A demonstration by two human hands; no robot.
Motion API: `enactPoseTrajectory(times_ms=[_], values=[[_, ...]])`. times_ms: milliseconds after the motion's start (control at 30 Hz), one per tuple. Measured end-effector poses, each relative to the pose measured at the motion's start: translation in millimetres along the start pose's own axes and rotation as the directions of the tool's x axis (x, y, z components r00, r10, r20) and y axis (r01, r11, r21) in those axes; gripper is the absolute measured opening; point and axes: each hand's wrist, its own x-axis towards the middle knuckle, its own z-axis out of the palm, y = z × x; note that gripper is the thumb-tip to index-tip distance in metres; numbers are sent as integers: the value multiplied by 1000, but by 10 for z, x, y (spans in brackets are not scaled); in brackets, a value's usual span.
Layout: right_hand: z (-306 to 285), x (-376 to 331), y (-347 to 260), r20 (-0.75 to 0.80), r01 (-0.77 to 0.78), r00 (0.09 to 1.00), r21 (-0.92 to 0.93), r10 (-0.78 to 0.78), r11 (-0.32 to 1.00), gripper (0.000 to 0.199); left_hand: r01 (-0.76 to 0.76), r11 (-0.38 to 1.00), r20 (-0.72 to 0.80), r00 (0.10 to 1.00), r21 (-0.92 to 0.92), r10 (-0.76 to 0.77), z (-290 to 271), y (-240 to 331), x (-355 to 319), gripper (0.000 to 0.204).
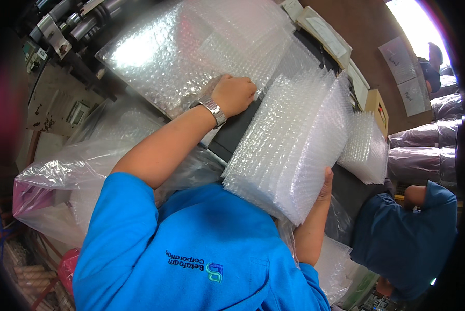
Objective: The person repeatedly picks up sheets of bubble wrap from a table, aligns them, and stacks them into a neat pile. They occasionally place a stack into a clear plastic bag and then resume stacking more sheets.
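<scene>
My left hand (235, 95), with a metal watch at the wrist, has its fingers curled at the edge of flat bubble wrap sheets (165, 57) on the table. Its fingertips are partly hidden. In front of my chest, a thick stack of bubble wrap pieces (289, 140) leans at a tilt, its layers fanned along the right side. My right hand (326, 185) supports that stack at its lower right side; only the thumb and part of the hand show, the other fingers being behind the stack.
A smaller bubble wrap stack (366, 147) stands to the right, beside a cardboard box (377, 111). A co-worker in a dark blue shirt (406, 233) is close on the right. Machine rollers (84, 26) are at the far left. Clear plastic (61, 171) bulges at my left.
</scene>
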Motion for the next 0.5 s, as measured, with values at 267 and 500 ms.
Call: enactPoseTrajectory(times_ms=[267,500], values=[[22,-8,18,2,15,1000,33,-15,999,82,-128,989,-224,964,71,141,251,-112,54,19],[-144,55,16,21,-37,999,48,36,998,81,-52,998,86,995,33,49,295,102,110,26]])
